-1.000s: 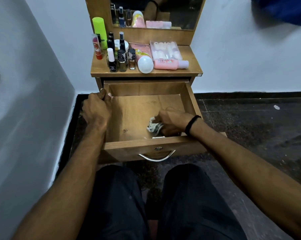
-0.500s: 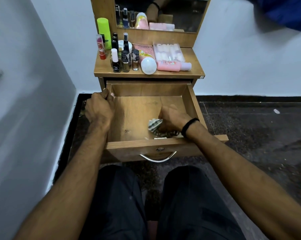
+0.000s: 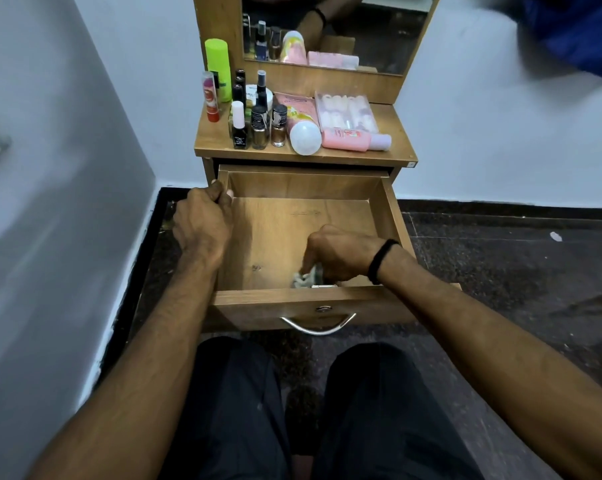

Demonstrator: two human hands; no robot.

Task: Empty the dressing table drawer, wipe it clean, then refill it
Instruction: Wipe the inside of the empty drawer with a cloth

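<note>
2 hands, 1 open drawer (image 3: 278, 233): left hand (image 3: 202, 223) grips its 9 o'clock wall; right hand (image 3: 341, 252) clutches 1 half-hidden cloth (image 3: 304, 279) near 6 o'clock.

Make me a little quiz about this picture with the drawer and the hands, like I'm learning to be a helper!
1. True or false: the pink bottle lies on its side on the tabletop.
2. What does the right hand grip inside the drawer? A) a crumpled cloth B) a sponge C) a brush
3. Fill in: the left hand grips the drawer's ___ side wall.
Key: 1 true; 2 A; 3 left.
</note>
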